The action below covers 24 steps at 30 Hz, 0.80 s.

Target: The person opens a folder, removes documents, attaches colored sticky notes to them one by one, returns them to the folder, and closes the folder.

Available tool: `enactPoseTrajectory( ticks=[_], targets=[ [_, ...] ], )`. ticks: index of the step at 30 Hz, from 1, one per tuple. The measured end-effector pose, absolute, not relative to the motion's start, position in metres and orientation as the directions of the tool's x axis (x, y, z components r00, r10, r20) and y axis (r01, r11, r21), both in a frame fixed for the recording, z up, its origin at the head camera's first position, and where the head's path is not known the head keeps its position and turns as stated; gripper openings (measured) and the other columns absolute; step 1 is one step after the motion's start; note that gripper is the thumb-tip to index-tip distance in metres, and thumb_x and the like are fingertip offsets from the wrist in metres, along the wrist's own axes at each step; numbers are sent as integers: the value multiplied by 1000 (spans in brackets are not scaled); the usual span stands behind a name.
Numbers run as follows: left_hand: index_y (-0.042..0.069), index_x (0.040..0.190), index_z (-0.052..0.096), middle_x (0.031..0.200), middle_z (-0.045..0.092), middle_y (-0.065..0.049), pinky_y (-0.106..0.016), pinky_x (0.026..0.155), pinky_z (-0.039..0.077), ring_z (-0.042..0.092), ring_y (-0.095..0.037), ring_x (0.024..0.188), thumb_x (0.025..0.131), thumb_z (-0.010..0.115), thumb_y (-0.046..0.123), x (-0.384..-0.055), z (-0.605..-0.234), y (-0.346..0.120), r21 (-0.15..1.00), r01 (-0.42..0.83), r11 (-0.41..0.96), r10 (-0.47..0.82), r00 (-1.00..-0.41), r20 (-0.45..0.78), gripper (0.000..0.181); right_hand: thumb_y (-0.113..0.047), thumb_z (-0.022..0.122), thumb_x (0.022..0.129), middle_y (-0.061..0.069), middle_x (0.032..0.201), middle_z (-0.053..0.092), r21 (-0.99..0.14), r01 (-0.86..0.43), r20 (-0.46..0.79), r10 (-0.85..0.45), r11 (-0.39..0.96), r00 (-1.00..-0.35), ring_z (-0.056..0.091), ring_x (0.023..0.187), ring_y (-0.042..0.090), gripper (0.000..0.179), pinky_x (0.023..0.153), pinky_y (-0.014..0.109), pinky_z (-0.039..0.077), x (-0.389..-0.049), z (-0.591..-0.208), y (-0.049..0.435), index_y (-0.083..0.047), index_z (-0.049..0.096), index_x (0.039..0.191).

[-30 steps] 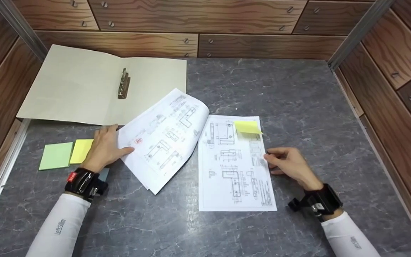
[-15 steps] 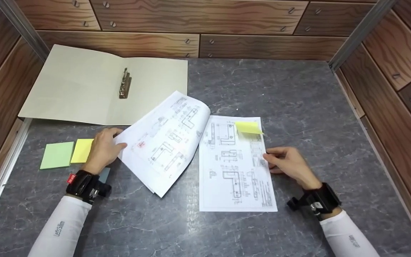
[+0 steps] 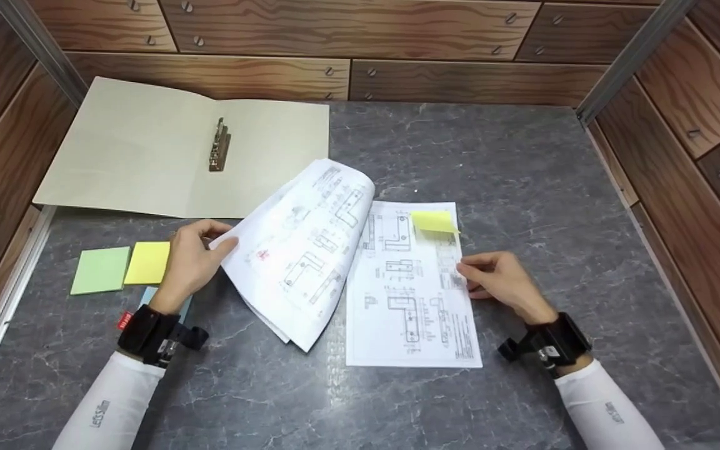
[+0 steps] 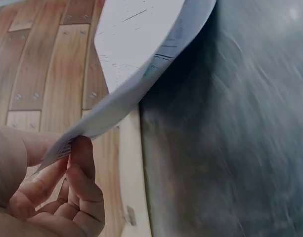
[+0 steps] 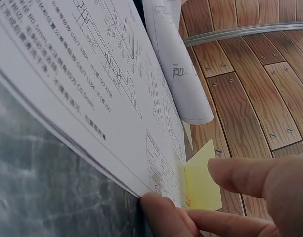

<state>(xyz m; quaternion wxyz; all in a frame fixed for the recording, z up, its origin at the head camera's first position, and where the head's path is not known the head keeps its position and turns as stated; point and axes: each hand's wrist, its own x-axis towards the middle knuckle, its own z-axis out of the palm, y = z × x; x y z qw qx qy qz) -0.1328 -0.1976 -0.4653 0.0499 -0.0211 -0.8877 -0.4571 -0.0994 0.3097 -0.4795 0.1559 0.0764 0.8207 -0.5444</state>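
Several printed drawing sheets (image 3: 300, 262) are turned up to the left from a stack, and their upper part curls over. At their left corner my left hand (image 3: 194, 259) pinches them; in the left wrist view its thumb and fingers (image 4: 83, 158) meet on the paper. The flat drawing stack (image 3: 413, 331) lies on the table, with a yellow sticky note (image 3: 434, 222) at its upper right. Beside that stack's right edge is my right hand (image 3: 504, 281). In the right wrist view a fingertip touches the edge, while the thumb (image 5: 240, 173) stands apart from the paper.
An open beige folder (image 3: 135, 150) with a metal clip (image 3: 218, 147) lies behind the raised sheets. Green (image 3: 100, 270), yellow (image 3: 147, 262) and partly hidden blue (image 3: 149, 295) sticky pads are on the left. Wood-patterned walls (image 3: 360, 31) bound the grey table (image 3: 491, 150).
My left hand has shifted slightly right with the raised sheets, whose curl now leans further over the flat stack. The blue pad shows more. My right hand has barely moved.
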Motion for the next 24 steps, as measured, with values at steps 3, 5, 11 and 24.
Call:
enactPoseTrajectory(
  ticks=[3, 5, 11, 24],
  targets=[
    [-5, 112, 74, 110, 73, -22, -21, 76, 46, 66, -33, 103, 94, 74, 6, -128, -458, -192, 831, 93, 548, -21, -992, 125, 21, -22, 72, 99, 18, 105, 71, -869, 296, -340, -43, 395, -940, 68, 79, 18, 54, 71, 32, 64, -101, -480, 310, 14, 58, 136],
    [-5, 113, 74, 112, 73, -22, -17, 76, 47, 67, -32, 107, 93, 75, 6, -126, -454, -188, 846, 101, 523, -30, -990, 136, 22, -22, 72, 100, 18, 105, 71, -869, 298, -341, -44, 394, -939, 68, 79, 18, 54, 71, 32, 64, -101, -480, 310, 14, 58, 136],
    [-4, 114, 74, 113, 74, -18, -13, 72, 52, 68, -27, 106, 92, 78, 5, -116, -442, -175, 892, 121, 436, -16, -990, 142, 25, -22, 72, 100, 17, 102, 71, -872, 293, -336, -43, 391, -941, 68, 78, 18, 53, 70, 31, 64, -101, -480, 310, 15, 58, 136],
    [-8, 118, 70, 103, 73, -19, -24, 73, 62, 73, -25, 89, 86, 80, -6, -96, -438, -131, 967, 127, 219, 120, -988, 102, 33, -24, 72, 99, 16, 103, 71, -878, 279, -323, -51, 389, -945, 68, 78, 17, 54, 71, 31, 64, -99, -479, 310, 15, 58, 135]
  ],
)
